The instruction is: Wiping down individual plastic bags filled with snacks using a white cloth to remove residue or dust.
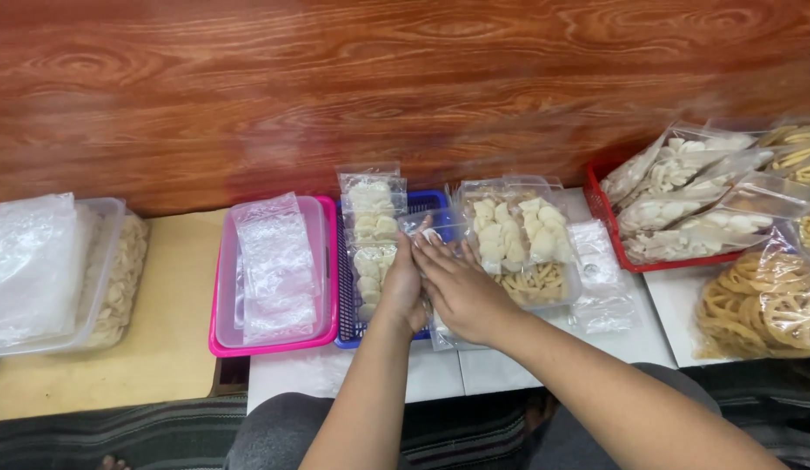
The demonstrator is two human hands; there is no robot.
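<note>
Mid-frame, both hands meet over the blue basket [427, 204]: left hand [403, 287] and right hand [461, 292] seem to grip one clear packet [420, 228], probably packing it; next, steady placement.

Both forearms are bare from elbow to wrist, with no sleeve, watch or bracelet showing. The left hand [403, 287] and the right hand [461, 292] carry no rings or gloves, and the fingernails are short. Grey fabric trousers [274, 435] cover the knees below.
</note>
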